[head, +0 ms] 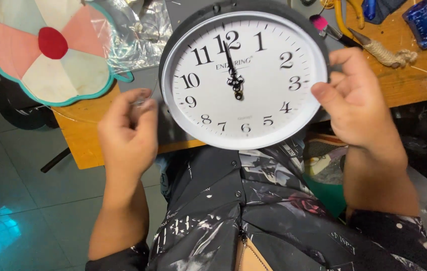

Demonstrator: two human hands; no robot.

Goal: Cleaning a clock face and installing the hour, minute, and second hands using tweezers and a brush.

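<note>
Here, at upper left, a flower-shaped cushion (48, 50) lies on the wooden table (80, 138). The left hand (128, 133) pinches a clear cover (140, 103); centre frame, the right hand (356, 103) alone grips the wall clock (246, 78), which might tip. A brush (331, 31) and rope-handled tool (384, 52) crowd the upper right.

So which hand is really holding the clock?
The right hand: its thumb and fingers pinch the clock at its rim by the three. The left hand is beside the rim, blurred, and seems to grip a clear cover, not the clock.
</note>
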